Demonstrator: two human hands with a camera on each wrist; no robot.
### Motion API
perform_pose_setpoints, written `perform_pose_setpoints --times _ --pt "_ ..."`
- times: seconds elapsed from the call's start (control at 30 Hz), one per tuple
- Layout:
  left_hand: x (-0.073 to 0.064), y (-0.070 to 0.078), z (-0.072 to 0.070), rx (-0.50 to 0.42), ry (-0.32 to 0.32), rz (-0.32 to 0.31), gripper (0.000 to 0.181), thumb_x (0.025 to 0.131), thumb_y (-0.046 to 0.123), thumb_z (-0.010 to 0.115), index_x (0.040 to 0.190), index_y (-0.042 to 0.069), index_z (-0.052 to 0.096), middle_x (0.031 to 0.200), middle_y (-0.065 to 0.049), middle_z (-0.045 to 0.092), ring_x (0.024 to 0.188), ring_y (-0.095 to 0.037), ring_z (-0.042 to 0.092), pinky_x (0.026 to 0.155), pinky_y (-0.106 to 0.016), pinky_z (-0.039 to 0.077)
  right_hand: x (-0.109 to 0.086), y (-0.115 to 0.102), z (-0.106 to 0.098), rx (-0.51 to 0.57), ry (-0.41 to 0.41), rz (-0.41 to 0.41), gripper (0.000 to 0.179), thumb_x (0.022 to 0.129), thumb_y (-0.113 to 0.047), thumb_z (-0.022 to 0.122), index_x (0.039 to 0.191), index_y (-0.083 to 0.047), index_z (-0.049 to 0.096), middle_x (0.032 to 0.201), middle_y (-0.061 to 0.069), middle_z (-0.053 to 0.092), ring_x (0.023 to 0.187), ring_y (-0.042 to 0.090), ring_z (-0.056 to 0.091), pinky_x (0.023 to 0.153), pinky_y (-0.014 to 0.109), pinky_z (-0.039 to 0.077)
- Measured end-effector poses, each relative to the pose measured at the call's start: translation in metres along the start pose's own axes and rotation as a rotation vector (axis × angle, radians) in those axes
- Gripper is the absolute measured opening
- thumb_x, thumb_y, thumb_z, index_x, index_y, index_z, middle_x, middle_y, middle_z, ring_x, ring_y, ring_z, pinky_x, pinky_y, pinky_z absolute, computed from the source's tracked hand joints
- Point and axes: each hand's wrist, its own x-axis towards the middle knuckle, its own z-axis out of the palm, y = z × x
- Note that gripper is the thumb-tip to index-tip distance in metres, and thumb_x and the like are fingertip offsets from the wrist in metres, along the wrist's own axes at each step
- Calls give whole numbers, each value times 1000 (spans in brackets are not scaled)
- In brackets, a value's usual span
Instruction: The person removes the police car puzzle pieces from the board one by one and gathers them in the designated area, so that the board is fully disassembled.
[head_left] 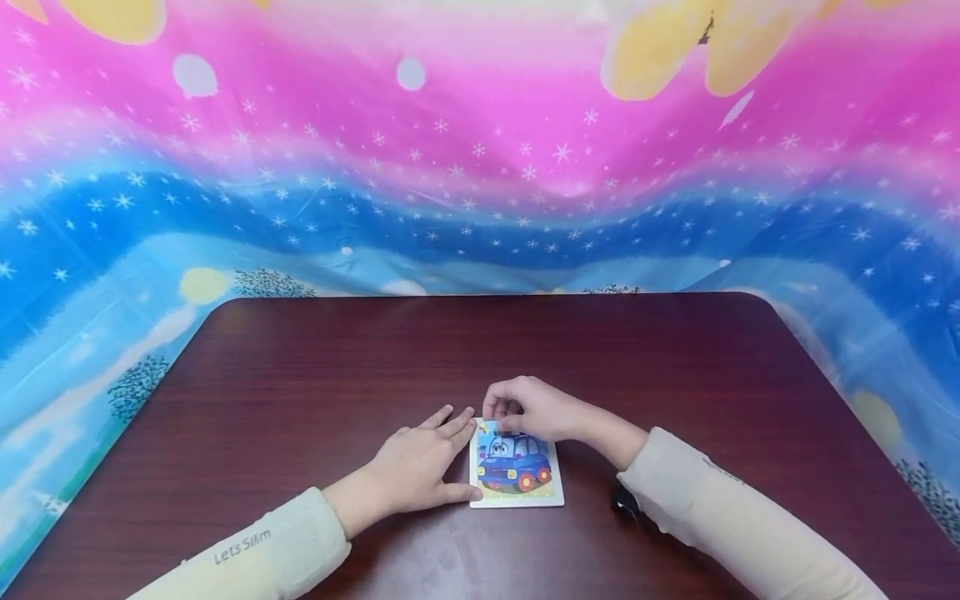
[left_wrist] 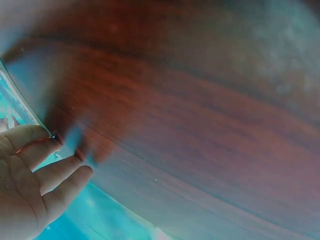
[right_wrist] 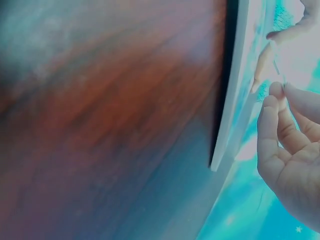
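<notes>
A small square picture puzzle [head_left: 516, 477] with a white border lies flat on the table, showing a blue cartoon car with eyes and red wheels. My left hand [head_left: 416, 468] rests along its left side, fingers spread, thumb at the lower left corner. Over the puzzle's top edge is my right hand [head_left: 547, 410], fingers curled and fingertips close above the picture. In the right wrist view, thumb and forefinger pinch a thin flat puzzle piece [right_wrist: 277, 62], seen edge-on. The left wrist view catches the left fingers [left_wrist: 60, 175] stretched out.
The dark red-brown wooden table [head_left: 300, 358] spreads around the puzzle. Behind it hangs a pink and blue cloth [head_left: 480, 183] printed with snowflakes. A small black object [head_left: 626, 503] shows under the right sleeve.
</notes>
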Motion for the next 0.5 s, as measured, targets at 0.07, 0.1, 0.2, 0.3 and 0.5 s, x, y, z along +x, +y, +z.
perform_pose_setpoints --times 0.07,0.1,0.2,0.3,0.5 --pt "0 0 0 1 0 -1 91 83 73 59 149 11 47 158 -4 40 145 -30 41 85 -49 57 -2 0 -2 17 4 14 12 92 -2 66 97 -13 67 85 -4 64 80 8 59 78 22 52" --pt "0 0 0 0 0 -2 91 83 73 59 149 11 47 158 -4 40 145 -30 40 85 -49 57 -2 0 -2 28 7 21 12 92 -2 66 97 -13 68 85 -4 65 79 8 60 78 22 52" --pt "0 1 1 -8 -4 -7 92 83 73 59 149 11 47 159 -4 40 146 -31 40 85 -50 57 -7 1 -6 39 19 20 12 92 -2 67 97 -13 68 85 -3 65 78 8 60 77 23 53" --pt "0 0 1 -15 -7 -10 92 83 73 59 149 11 46 159 -4 39 146 -30 38 85 -50 57 -12 4 -9 44 27 26 12 92 -3 67 98 -13 68 86 -3 65 79 8 60 78 24 52" --pt "-1 0 3 -18 4 -11 92 83 73 59 150 11 46 159 -4 39 147 -30 38 83 -50 57 -24 11 -14 39 33 32 13 92 -2 66 98 -13 68 87 -2 65 81 10 59 77 24 52"
